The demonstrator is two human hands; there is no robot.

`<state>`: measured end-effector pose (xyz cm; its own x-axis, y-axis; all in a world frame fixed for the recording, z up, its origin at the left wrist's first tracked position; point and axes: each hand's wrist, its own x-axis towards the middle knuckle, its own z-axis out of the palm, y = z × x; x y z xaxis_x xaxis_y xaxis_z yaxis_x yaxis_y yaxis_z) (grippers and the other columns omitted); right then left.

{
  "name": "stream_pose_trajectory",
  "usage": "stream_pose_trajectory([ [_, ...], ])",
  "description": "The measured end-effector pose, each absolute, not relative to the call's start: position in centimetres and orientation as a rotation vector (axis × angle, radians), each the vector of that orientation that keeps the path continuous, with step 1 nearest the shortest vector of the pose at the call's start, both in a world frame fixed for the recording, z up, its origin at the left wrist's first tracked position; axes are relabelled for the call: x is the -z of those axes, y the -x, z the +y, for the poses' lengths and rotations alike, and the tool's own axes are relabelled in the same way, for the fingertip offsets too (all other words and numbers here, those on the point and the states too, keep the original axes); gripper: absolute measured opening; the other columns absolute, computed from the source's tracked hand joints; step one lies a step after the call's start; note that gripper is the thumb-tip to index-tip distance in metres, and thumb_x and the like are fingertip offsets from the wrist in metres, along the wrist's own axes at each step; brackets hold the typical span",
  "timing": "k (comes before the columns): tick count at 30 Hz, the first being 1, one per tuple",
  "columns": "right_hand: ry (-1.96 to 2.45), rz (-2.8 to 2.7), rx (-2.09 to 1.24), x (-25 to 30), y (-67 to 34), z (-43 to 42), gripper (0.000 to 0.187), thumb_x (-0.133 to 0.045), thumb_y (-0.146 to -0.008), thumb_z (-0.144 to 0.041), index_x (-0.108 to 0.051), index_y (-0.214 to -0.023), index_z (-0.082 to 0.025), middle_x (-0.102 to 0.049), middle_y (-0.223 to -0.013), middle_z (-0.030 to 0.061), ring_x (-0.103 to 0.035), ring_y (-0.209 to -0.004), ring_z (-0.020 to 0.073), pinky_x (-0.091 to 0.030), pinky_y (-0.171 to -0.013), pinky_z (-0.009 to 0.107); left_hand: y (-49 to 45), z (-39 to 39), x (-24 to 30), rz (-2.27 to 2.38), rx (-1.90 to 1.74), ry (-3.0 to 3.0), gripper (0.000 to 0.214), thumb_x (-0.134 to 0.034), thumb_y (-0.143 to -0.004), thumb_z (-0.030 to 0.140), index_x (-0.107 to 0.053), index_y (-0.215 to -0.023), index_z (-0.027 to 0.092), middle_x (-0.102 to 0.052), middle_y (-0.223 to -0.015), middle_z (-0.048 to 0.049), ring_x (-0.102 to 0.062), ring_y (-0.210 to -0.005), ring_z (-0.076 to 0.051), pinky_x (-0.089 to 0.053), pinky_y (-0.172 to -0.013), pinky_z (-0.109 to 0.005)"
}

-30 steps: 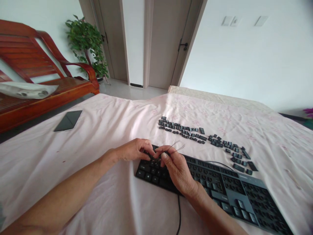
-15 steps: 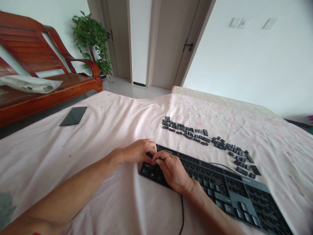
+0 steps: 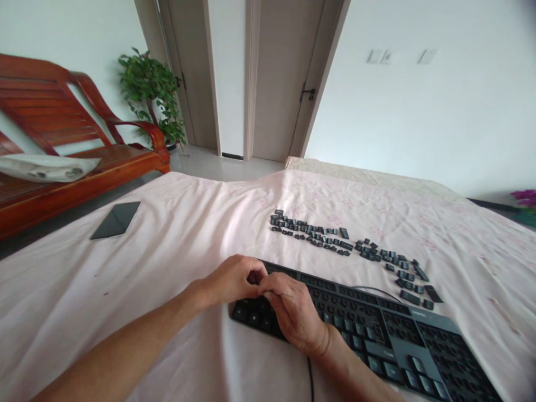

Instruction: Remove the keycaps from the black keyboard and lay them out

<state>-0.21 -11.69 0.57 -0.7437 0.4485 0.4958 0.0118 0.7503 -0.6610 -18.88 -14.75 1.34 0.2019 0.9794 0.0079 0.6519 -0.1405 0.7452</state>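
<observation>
A black keyboard (image 3: 377, 324) lies on a pink sheet (image 3: 176, 234), angled from centre to lower right. Both hands meet over its left end. My left hand (image 3: 232, 279) has its fingers curled down onto the top-left keys. My right hand (image 3: 293, 312) is closed, knuckles up, its fingertips pressed against those of the left. What the fingers pinch is hidden. A scattered row of loose black keycaps (image 3: 335, 240) lies on the sheet beyond the keyboard.
A dark phone (image 3: 116, 219) lies face up at the sheet's left. The keyboard cable (image 3: 310, 379) runs toward me. A red wooden bench (image 3: 62, 139) with a white bundle, a potted plant (image 3: 151, 95) and doors stand behind.
A thin wire loop stood up from my right hand a second ago; it no longer shows. Both hands have lowered onto the keyboard's left end, fingertips together.
</observation>
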Motion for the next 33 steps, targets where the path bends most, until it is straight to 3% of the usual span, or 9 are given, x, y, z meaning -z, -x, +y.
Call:
stream_pose_trajectory([
  [5, 0.310, -2.250, -0.670, -0.7, -0.3, -12.2, 0.023, -0.039, -0.094, -0.011, -0.058, -0.099, -0.024, -0.067, -0.085, 0.0045, -0.058, -0.072, 0.0177, -0.045, -0.068, 0.030, 17.7, -14.6, -1.0, 1.604, -0.744, -1.726, 0.012, -0.066, -0.069, 0.027, -0.069, -0.077, 0.018, -0.068, -0.069, 0.0021, -0.059, -0.064, -0.013, -0.040, -0.056, -0.020],
  [8, 0.395, -1.945, -0.775, -1.1, -0.8, -12.2, 0.024, -0.037, -0.096, -0.015, -0.060, -0.098, -0.024, -0.067, -0.087, 0.0048, -0.060, -0.077, 0.0176, -0.047, -0.070, 0.030, 17.7, -13.9, -0.6, 1.637, -0.781, -1.693, 0.012, -0.063, -0.071, 0.025, -0.070, -0.079, 0.020, -0.068, -0.069, 0.0016, -0.060, -0.065, -0.014, -0.042, -0.059, -0.022],
  [11, 0.638, -1.674, -0.977, -1.9, -1.7, -11.7, 0.025, -0.037, -0.099, -0.026, -0.061, -0.093, -0.023, -0.064, -0.080, 0.0033, -0.057, -0.066, 0.0147, -0.046, -0.061, 0.026, 18.1, -11.7, -0.8, 1.619, -0.888, -1.659, 0.017, -0.061, -0.073, 0.024, -0.070, -0.087, 0.019, -0.068, -0.073, -0.0005, -0.061, -0.069, -0.015, -0.045, -0.062, -0.023],
  [17, 0.769, -1.690, -1.101, -1.5, -4.2, -10.4, 0.029, -0.042, -0.097, -0.040, -0.062, -0.088, -0.021, -0.062, -0.074, 0.0023, -0.053, -0.058, 0.0130, -0.044, -0.056, 0.024, 18.7, -2.1, -1.9, 1.599, -1.109, -1.758, 0.022, -0.059, -0.078, 0.029, -0.070, -0.092, 0.017, -0.072, -0.086, -0.0042, -0.065, -0.081, -0.017, -0.048, -0.074, -0.026],
  [24, 0.853, -1.548, -1.265, 0.1, -4.6, -9.6, 0.030, -0.041, -0.096, -0.045, -0.057, -0.092, -0.019, -0.065, -0.082, 0.0045, -0.051, -0.056, 0.0114, -0.042, -0.053, 0.023, 18.5, 7.9, -0.4, 1.902, -0.956, -1.815, 0.018, -0.064, -0.073, 0.029, -0.074, -0.084, 0.019, -0.074, -0.084, -0.0037, -0.067, -0.080, -0.017, -0.048, -0.071, -0.024],
  [33, 0.821, -1.519, -1.341, 0.4, -4.5, -9.2, 0.032, -0.042, -0.096, -0.046, -0.058, -0.093, -0.018, -0.064, -0.078, 0.0038, -0.051, -0.053, 0.0096, -0.040, -0.049, 0.021, 18.6, 10.7, 1.5, 2.028, -0.762, -1.871, 0.017, -0.065, -0.072, 0.034, -0.075, -0.083, 0.024, -0.075, -0.087, -0.0017, -0.066, -0.082, -0.018, -0.044, -0.069, -0.023],
])
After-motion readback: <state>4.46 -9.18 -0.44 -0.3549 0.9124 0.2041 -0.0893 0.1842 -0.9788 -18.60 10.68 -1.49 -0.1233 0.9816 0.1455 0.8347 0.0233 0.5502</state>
